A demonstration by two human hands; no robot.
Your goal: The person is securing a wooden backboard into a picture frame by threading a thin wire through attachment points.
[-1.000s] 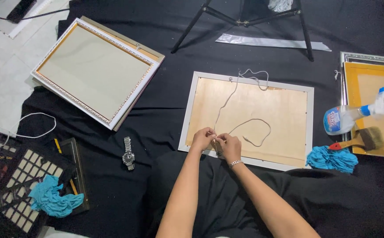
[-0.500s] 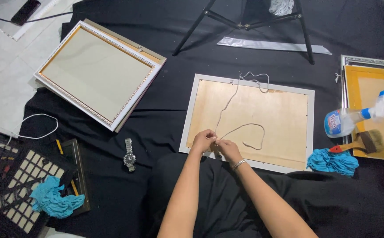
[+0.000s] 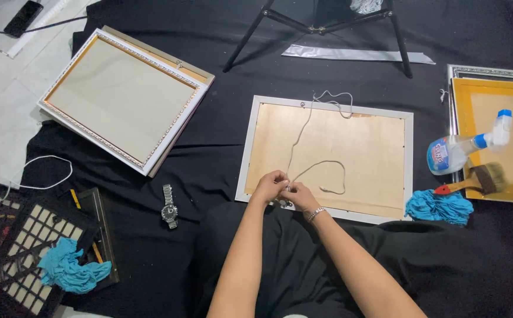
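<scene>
Cord: a thin pale cord (image 3: 296,138) lay across the wooden back of the white picture frame (image 3: 410,159), running from the far edge, where it bunched in loose loops, down to the near edge and curling back in one open loop.
Handling: it looked limp, light and easily tangled, best taken close to its end between fingertips; the frame looked flat, stiff and light enough to lift by its rails.
Left hand (image 3: 270,186): fingers pressed together, pinching the cord at the frame's near edge.
Right hand (image 3: 300,196): touching the left, fingertips closed on the same spot; a bracelet sat on the wrist.
Hidden: whatever small fitting or knot lay between the fingertips could not be made out.
Around: a wristwatch (image 3: 169,207) lay to the left, a blue cloth (image 3: 439,206), brush (image 3: 474,181) and spray bottle (image 3: 465,148) to the right, the tripod legs (image 3: 250,36) cut off at the top.
</scene>
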